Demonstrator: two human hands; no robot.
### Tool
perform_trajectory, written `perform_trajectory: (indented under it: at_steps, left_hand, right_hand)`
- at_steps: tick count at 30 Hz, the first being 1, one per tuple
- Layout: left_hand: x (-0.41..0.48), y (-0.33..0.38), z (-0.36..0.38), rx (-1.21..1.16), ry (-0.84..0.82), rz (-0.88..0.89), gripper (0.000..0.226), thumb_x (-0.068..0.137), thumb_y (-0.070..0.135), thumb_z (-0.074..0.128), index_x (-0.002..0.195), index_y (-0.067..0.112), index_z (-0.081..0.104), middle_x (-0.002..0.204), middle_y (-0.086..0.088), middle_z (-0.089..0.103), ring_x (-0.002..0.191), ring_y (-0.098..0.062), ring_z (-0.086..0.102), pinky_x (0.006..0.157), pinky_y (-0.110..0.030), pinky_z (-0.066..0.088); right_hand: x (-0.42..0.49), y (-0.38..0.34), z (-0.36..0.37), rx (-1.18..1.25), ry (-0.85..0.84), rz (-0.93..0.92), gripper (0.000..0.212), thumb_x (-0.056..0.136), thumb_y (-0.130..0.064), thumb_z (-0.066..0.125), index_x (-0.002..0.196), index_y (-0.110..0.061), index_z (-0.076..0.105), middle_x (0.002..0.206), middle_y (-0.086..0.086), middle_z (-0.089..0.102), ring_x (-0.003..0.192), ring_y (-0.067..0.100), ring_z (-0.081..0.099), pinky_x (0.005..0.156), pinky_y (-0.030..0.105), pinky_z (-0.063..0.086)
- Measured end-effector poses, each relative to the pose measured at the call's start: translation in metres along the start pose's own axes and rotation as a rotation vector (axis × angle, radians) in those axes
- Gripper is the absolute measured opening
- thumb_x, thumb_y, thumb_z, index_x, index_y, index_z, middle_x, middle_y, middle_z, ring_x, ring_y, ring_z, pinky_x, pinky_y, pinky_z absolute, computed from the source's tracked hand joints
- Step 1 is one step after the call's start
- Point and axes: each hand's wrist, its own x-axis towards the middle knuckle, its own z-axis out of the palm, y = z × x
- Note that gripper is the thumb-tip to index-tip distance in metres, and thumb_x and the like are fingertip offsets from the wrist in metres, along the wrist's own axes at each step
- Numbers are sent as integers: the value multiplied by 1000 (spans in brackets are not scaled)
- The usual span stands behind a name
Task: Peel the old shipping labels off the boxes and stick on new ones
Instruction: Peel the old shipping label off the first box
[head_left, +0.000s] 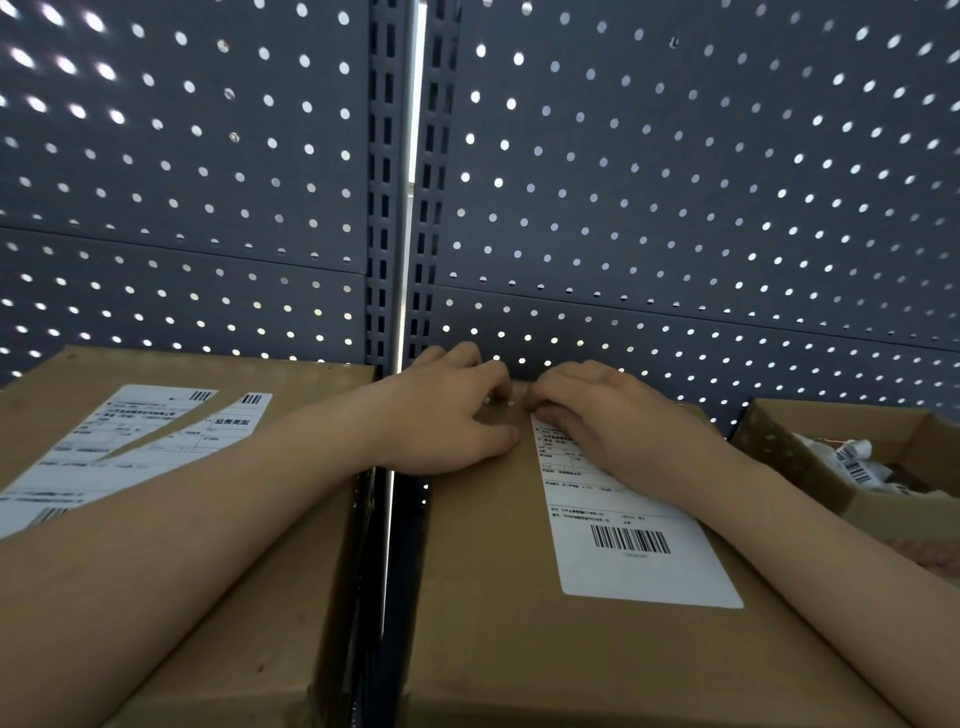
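Observation:
A closed cardboard box (493, 597) lies in front of me with a white shipping label (639, 551) stuck on its top, barcode toward me. My right hand (597, 421) rests on the label's far end, fingers curled at its far left corner. My left hand (452, 410) lies on the box top just left of that corner, fingers bent down on the cardboard. Whether the corner is lifted is hidden by the fingers. A second box (171, 519) to the left carries two overlapping white labels (135, 441) under my left forearm.
A grey pegboard wall (675, 182) with a slotted upright (400, 208) stands right behind the boxes. A dark gap (384, 545) separates the two boxes. At the right an open carton (810, 447) holds crumpled label scraps (852, 462).

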Motion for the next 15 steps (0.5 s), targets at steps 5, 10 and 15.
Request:
perform_trajectory:
  at_steps: [5,10,15]
  left_hand:
    - [1,-1,0,-3,-4,3,42,91,52,52,126,30,47,115,8,39,112,-17,33,100,-34,35]
    - [1,-2,1,0,2,11,36,90,51,52,119,30,47,111,8,39,108,-16,33,98,-32,35]
    - [2,-3,2,-5,9,14,35,90,51,53,118,30,47,111,8,39,109,-17,33,100,-33,35]
  right_hand:
    - [1,0,0,-27,9,-16,12,101,-28,48,107,-28,58,104,-10,58,101,16,52,84,46,50]
    - [1,-4,-1,-75,4,-19,16,101,-26,45,109,-23,59,105,-5,58,100,21,53,82,46,50]
    - [-1,-3,-2,-63,-22,42,17,103,-31,42,114,-27,54,110,-10,56,106,15,49,88,42,47]
